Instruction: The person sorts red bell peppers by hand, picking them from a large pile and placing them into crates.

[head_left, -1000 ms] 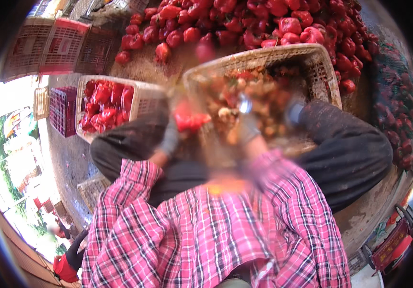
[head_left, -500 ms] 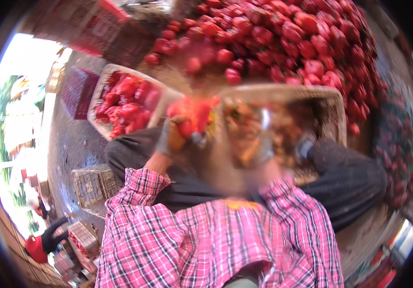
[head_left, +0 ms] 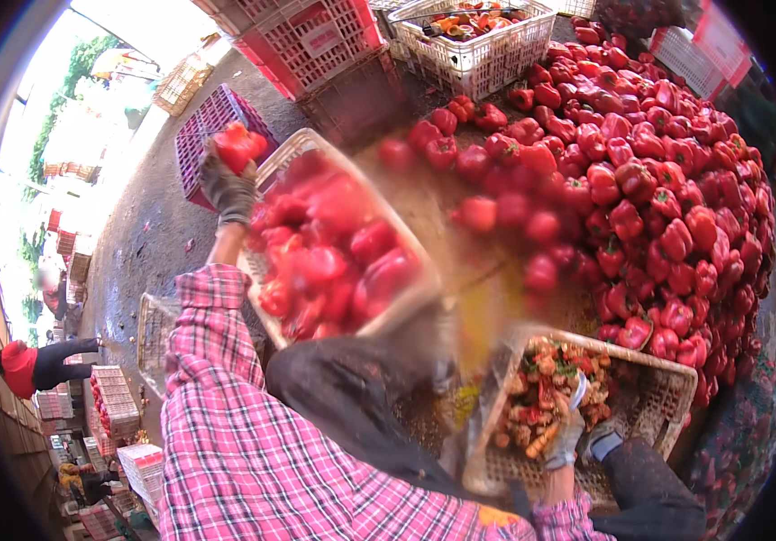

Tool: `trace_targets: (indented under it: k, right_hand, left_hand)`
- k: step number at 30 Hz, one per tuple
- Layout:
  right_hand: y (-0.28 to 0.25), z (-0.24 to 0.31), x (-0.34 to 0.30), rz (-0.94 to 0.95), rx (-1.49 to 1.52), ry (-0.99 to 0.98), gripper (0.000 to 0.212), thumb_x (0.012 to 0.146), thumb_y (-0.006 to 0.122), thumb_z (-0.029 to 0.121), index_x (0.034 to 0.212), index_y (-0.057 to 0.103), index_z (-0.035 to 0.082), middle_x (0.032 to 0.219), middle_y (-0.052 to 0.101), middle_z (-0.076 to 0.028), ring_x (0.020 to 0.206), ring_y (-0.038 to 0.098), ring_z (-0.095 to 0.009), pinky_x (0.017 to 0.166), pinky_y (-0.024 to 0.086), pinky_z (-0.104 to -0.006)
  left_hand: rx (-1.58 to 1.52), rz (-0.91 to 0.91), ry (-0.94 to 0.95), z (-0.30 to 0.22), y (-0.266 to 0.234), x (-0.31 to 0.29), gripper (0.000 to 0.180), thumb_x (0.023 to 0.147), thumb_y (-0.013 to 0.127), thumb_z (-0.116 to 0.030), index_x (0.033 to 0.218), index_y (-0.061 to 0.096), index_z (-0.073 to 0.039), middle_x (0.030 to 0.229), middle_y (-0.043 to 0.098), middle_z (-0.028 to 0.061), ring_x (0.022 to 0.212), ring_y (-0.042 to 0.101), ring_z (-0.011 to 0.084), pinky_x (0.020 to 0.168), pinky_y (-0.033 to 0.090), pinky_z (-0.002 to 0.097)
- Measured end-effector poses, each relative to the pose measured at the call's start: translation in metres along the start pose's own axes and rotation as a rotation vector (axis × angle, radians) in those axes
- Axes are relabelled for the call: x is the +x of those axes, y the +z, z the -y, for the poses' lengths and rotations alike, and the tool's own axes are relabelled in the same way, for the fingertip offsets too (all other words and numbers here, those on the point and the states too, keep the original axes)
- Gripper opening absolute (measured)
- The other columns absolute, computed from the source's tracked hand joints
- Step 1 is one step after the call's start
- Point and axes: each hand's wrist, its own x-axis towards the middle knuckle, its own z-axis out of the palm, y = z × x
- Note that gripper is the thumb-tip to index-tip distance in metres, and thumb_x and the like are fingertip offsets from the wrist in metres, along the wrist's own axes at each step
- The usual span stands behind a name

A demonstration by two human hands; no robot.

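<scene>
In my gloved left hand, raised at the far left, is a red bell pepper. It is above the purple crate, beside a pale crate full of red peppers. My gloved right hand grips a knife with an orange handle; its short blade points up and away. That hand is over a dirty crate holding pepper cores and scraps.
A large heap of red peppers spreads across the right. Stacked red and white crates stand at the back, beside a white crate of scraps. Two people are far left.
The view has turned left. My left hand has swung from in front of me out to the far left with the pepper. My right hand remains over the scrap crate.
</scene>
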Motion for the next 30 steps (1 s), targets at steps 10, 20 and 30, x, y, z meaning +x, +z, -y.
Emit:
trace_targets:
  k: [10,20,30]
  right_hand:
    - [0.034,0.011,0.000,-0.137,0.042,0.036,0.022,0.096,0.062,0.014,0.112,0.060,-0.001,0.080,0.068,-0.010,0.050,0.061,-0.015,0.038,0.048,-0.0266]
    - [0.047,0.012,0.008,-0.180,-0.022,0.163,0.023,0.096,0.064,0.018,0.108,0.062,-0.001,0.075,0.066,-0.007,0.052,0.063,-0.014,0.040,0.051,-0.0261]
    - [0.053,0.004,0.026,-0.212,0.047,0.098,0.039,0.094,0.065,0.033,0.113,0.067,0.000,0.074,0.071,-0.009,0.053,0.064,-0.009,0.044,0.052,-0.0207]
  left_hand:
    - [0.266,1.160,-0.027,0.021,0.143,0.032,0.038,0.093,0.061,-0.043,0.126,0.066,-0.025,0.120,0.069,0.0147,0.112,0.065,0.0350,0.093,0.052,0.0412]
    - [-0.490,1.080,0.092,-0.262,0.362,-0.081,0.062,0.088,0.074,-0.029,0.141,0.052,-0.006,0.119,0.068,0.0133,0.106,0.064,0.0207,0.094,0.049,0.0331]
    - [-0.315,1.176,-0.080,-0.333,0.426,-0.123,0.088,0.064,0.087,-0.017,0.141,0.045,-0.012,0.129,0.056,0.0270,0.117,0.059,0.0413,0.095,0.052,0.0454]
